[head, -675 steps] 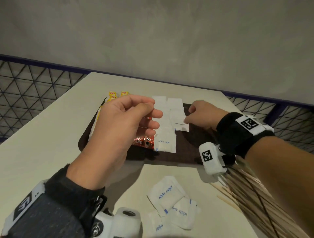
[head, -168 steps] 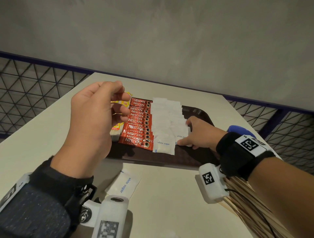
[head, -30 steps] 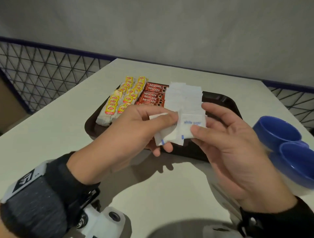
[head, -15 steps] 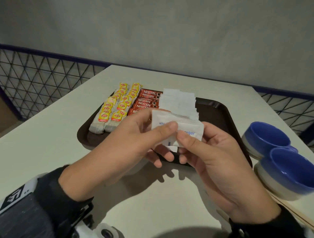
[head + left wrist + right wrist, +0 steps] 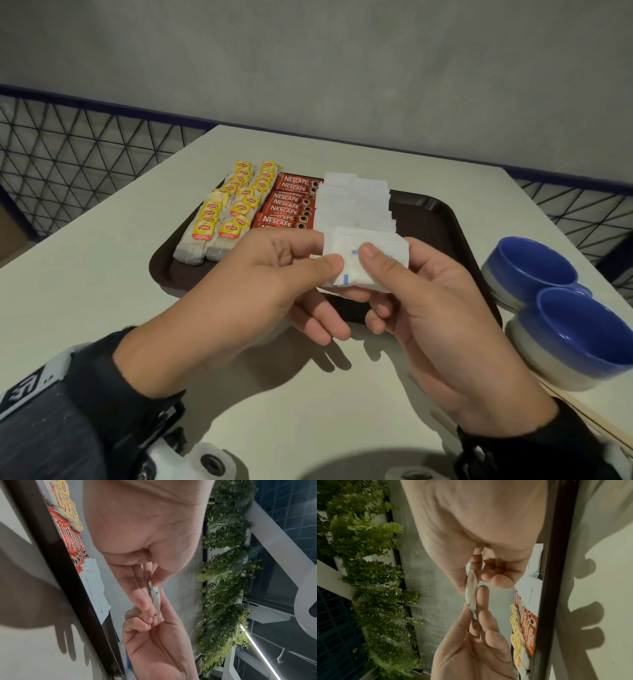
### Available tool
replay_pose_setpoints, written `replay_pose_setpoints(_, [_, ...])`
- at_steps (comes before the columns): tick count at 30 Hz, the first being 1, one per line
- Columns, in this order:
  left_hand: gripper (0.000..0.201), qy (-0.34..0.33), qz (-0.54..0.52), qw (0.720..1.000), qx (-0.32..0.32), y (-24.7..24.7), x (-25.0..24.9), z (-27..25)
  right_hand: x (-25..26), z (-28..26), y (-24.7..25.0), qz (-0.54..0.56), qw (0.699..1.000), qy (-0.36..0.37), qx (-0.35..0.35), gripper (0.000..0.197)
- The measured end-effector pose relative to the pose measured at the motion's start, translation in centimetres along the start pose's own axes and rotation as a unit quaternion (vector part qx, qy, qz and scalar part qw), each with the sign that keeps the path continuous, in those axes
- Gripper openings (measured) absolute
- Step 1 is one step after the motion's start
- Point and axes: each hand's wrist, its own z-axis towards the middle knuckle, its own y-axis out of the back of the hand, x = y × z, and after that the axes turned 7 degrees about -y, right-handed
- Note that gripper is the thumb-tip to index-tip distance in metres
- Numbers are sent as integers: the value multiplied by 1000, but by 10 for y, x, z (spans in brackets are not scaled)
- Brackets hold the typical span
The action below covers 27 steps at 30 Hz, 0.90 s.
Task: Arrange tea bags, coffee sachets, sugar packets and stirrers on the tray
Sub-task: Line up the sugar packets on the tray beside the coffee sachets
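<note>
Both hands met above the near edge of the dark brown tray [image 5: 164, 274], sharing a small stack of white sugar packets [image 5: 368, 248]. The left hand [image 5: 260, 287] pinched the stack's left edge between thumb and forefinger, its other fingers loosely extended below. The right hand [image 5: 442, 308] pinched the right side, thumb pressed on the blue print and fingers curled beneath. In the left wrist view the packets [image 5: 155, 600] showed edge-on between the fingertips.

On the tray lay two rows of yellow-tagged Lipton tea bags [image 5: 226, 212] at the left, then a column of red Nescafé sachets [image 5: 291, 202], then overlapping sugar packets already laid down [image 5: 352, 202]; the tray's right part was bare. The tray sat on a pale table [image 5: 85, 291]. Two blue cups [image 5: 561, 305] stood to the right of the tray, with wooden stirrers [image 5: 582, 411] showing just beneath the nearer one.
</note>
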Motion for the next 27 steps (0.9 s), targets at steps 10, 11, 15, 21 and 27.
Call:
replay_pose_setpoints(10, [33,-9,19,1000,14,1,1,-2,1,-3,-3,-10,1000,13,-4,44])
replay_pose_setpoints(11, [33,-9,19,1000,17,0,1,-2,1,-3,-3,-13,1000,20,-13,44])
replay_pose_setpoints(15, [33,-2,0,1000,11,-2,0,-3,0,-3,-4,-24,997,58,-44,30])
replay_pose_setpoints(21, [13,-9,4,999,-36,1,3,0,0,-3,-4,-11,998,43,-34,28])
replay_pose_setpoints(27, [10,-34,23,993,-113,5,2,2,1,-3,0,44,987,-112,103,16])
